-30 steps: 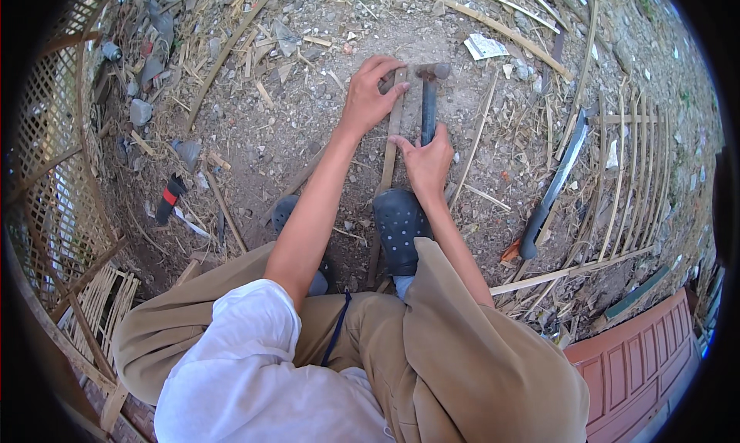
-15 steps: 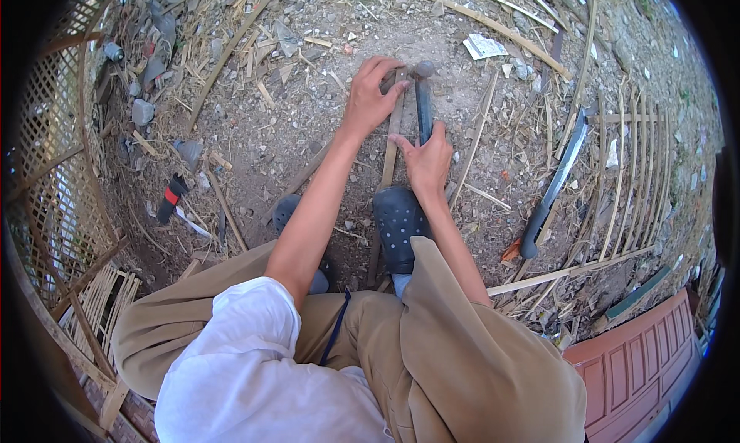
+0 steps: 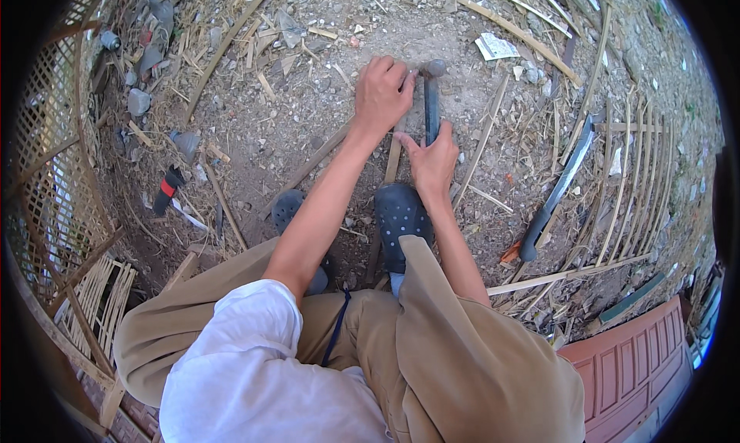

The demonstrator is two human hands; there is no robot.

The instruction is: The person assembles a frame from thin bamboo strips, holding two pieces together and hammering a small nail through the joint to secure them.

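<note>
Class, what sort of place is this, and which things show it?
Probably an outdoor yard serving as a makeshift work spot: stony ground littered with wood strips, a hammer in the right hand, and a long knife lying nearby.

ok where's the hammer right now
In the head view, the hammer is in the upper middle, slightly right of centre, its handle in the right hand and its head just right of the left hand.

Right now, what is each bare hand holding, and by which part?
Right hand: the dark-handled metal hammer, by its handle. Left hand: over the thin brown wooden strip; its grip is hidden.
</note>
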